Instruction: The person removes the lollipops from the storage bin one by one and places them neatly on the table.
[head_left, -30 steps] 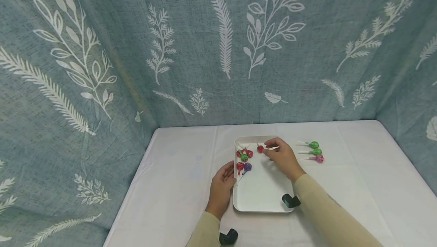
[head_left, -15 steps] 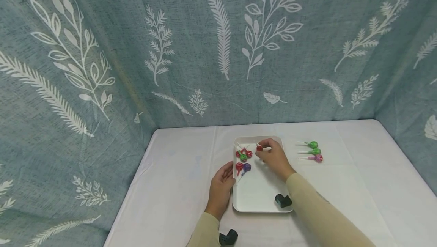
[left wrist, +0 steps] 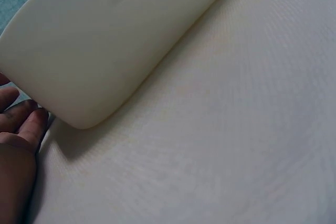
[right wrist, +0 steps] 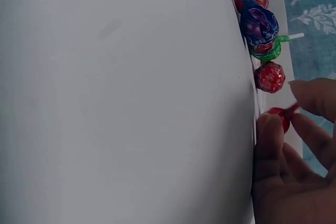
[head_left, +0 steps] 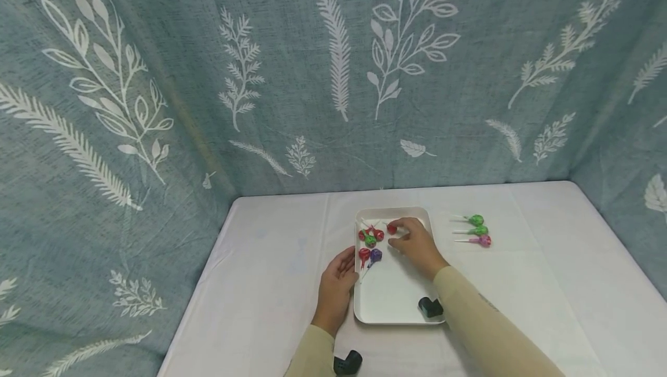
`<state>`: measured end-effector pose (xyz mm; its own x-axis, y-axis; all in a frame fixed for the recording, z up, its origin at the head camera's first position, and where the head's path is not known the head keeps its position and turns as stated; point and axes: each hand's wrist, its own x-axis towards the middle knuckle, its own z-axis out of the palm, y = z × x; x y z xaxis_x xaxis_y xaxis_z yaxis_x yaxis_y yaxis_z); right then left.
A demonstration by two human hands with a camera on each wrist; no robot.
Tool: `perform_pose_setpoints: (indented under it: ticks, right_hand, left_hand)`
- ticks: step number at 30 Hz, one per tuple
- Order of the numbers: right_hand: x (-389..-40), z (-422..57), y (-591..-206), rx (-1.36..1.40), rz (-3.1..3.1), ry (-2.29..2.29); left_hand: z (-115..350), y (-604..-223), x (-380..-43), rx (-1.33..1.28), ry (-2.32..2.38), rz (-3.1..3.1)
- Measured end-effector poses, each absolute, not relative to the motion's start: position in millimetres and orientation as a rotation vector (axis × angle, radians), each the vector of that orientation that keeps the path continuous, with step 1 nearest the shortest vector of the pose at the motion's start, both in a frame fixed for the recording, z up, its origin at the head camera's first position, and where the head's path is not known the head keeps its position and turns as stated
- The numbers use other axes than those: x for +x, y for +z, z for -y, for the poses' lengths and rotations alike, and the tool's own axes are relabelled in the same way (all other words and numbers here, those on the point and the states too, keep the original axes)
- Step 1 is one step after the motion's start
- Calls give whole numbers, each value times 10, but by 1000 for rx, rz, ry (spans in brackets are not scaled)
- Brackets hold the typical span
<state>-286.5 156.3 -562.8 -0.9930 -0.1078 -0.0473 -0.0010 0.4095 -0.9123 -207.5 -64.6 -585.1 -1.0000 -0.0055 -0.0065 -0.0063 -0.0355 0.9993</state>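
A white tray (head_left: 393, 313) lies on the table. My left hand (head_left: 335, 290) rests against its left side, fingertips at the outer wall, as the left wrist view also shows with its fingers (left wrist: 34, 124). Over the tray's far part, my right hand (head_left: 417, 246) has its fingers at a red lollipop (head_left: 392, 229). Its thumb stands apart from the candy in the head view. In the right wrist view, a finger partly hides this lollipop (right wrist: 286, 116). To its left lie red lollipops (head_left: 378, 235), a green lollipop (head_left: 370, 241) and a purple lollipop (head_left: 376, 255).
Right of the tray, two green lollipops (head_left: 476, 230) and a pink lollipop (head_left: 484, 241) lie in a column on the white tablecloth (head_left: 526, 284). A blue-green leaf-patterned curtain (head_left: 323, 76) hangs behind and beside the table.
My right hand has moved left over the tray with the red lollipop, then lowered it toward the others. Its thumb has now parted from the candy. The left hand stays put.
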Motion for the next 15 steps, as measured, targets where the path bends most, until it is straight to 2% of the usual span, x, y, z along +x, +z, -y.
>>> perform_pose_setpoints:
  ticks: [15]
  right_hand:
    - [-2861,-1561,-5689,-171,-2612,-1592]
  left_hand:
    - [653,-5854,-2077,-9,2270,-2156]
